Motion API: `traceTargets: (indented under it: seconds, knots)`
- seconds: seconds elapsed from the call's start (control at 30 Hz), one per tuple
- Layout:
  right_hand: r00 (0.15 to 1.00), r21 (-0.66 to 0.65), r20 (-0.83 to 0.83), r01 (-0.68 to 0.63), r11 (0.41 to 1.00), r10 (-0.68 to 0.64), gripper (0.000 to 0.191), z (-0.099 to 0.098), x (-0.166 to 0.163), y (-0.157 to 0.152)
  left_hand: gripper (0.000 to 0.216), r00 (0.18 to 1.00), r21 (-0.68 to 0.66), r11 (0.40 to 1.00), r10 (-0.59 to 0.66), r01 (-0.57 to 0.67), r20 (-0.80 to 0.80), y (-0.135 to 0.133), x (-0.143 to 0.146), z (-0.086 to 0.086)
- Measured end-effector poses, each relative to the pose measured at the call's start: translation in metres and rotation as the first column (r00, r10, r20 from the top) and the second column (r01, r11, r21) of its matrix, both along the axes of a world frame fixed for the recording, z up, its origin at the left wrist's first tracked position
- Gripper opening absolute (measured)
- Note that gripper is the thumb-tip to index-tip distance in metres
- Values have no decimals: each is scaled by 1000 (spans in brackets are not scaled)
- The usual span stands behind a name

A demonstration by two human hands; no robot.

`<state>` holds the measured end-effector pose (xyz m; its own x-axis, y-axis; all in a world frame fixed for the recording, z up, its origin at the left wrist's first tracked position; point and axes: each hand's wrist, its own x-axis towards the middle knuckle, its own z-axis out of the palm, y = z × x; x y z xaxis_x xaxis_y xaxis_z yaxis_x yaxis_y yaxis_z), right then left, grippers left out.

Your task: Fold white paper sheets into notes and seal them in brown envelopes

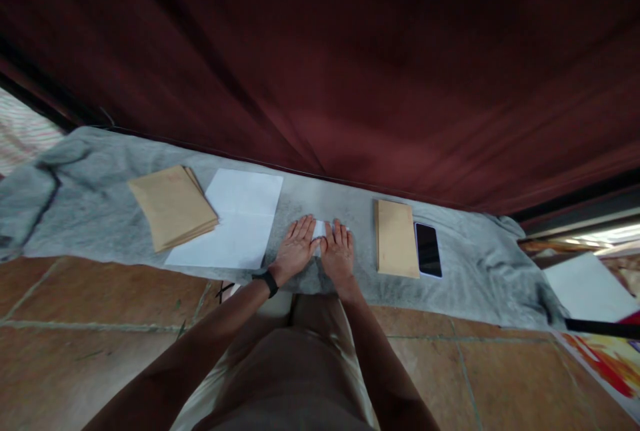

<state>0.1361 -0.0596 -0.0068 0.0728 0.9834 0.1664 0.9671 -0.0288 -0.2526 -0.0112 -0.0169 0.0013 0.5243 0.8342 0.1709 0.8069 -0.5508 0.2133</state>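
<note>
A small folded sheet of white paper point(319, 229) lies on the grey cloth in front of me, mostly covered by both hands. My left hand point(295, 247), with a black band on its wrist, rests flat on the paper's left side, fingers stretched out. Flat on the right side of the same paper lies my right hand point(338, 249), its fingers also stretched. Left of my hands are larger white sheets point(237, 217) with crease lines. A stack of brown envelopes point(175, 207) overlaps their left edge. Another brown envelope stack point(397, 239) sits to the right.
A phone point(429, 250) with a dark screen lies beside the right envelopes. The grey cloth point(480, 271) covers a long narrow surface. Behind it hangs a dark red curtain point(320, 84). Brown floor tiles point(125, 351) show below, and a white board point(590, 287) is at the far right.
</note>
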Motion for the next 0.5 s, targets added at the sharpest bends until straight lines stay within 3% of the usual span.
traceTargets:
  seconds: [0.5]
  knots:
    - [994, 114, -29, 105, 988, -103, 59, -6, 9, -16, 61, 999, 46, 998, 45, -45, 3, -3, 0, -2]
